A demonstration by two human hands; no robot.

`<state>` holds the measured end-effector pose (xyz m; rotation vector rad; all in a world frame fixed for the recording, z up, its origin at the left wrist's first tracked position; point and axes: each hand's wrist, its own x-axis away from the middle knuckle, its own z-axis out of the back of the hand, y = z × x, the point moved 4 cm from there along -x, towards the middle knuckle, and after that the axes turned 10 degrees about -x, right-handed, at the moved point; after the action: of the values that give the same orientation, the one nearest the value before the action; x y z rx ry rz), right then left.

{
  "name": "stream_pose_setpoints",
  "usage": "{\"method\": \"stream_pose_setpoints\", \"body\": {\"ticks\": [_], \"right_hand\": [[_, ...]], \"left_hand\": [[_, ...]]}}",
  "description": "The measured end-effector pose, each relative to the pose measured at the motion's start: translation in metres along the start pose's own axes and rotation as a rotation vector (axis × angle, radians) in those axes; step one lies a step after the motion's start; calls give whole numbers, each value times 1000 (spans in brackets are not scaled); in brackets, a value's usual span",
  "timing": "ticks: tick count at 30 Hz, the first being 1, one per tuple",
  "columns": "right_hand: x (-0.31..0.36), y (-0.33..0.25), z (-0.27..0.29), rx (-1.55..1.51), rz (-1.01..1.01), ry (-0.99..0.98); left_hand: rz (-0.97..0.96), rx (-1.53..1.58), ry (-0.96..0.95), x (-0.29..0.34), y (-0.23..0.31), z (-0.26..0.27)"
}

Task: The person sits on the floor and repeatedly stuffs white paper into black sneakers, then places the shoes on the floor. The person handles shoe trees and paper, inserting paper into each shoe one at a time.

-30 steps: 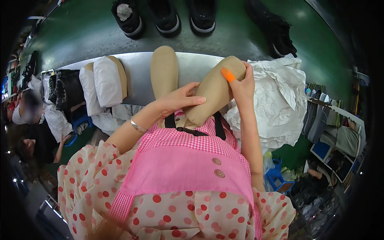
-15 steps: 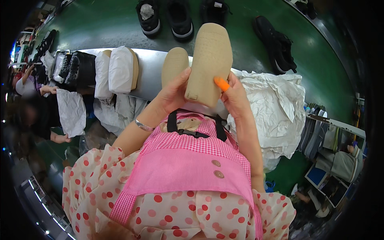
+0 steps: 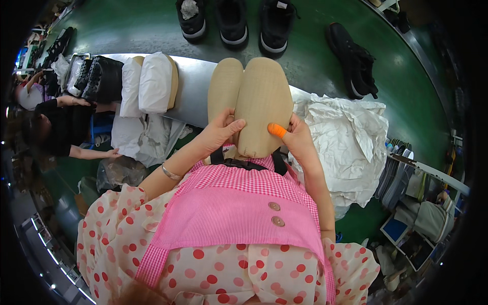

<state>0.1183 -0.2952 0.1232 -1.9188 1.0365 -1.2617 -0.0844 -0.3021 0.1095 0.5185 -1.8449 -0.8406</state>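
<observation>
A shoe (image 3: 265,96) with a flat beige sole is held before my apron, its sole turned up toward me. My left hand (image 3: 222,131) grips its left edge near the lower end, thumb on the sole. At the right edge, my right hand (image 3: 299,140) holds it too; an orange finger cover sits on that thumb. Right beside the held shoe, on its left, lies a second beige-soled shoe (image 3: 223,84) on the metal ledge. The uppers of both are hidden underneath.
Two shoes in white paper (image 3: 156,86) lie left on the metal ledge (image 3: 192,84), beside black shoes (image 3: 103,80). Crumpled white paper (image 3: 348,147) lies right. Several black sneakers (image 3: 277,28) stand on the green surface (image 3: 310,46). A co-worker's arm (image 3: 91,152) reaches in at left.
The held shoe has come down and toward me, and now sits close against the second shoe. Both my hands moved down with it. The co-worker's white paper sheet is lowered.
</observation>
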Motion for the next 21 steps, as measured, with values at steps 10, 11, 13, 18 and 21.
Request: {"method": "stream_pose_setpoints", "body": {"ticks": [10,11,13,18,21], "right_hand": [[-10,9,16,-84,-42,-75],[-10,15,21,-77,-6,-27],[-4,22,47,340,153,252],[53,-10,122,783,565,868],[86,11,184,1074,426,1077]], "left_hand": [[-162,1,-13,-78,75,17],[-152,-16,3,-83,75,16],[-136,-45,13,-101,71,7],[-56,-15,-11,-170,20,2],[14,-327,32,-203,-8,14]]}}
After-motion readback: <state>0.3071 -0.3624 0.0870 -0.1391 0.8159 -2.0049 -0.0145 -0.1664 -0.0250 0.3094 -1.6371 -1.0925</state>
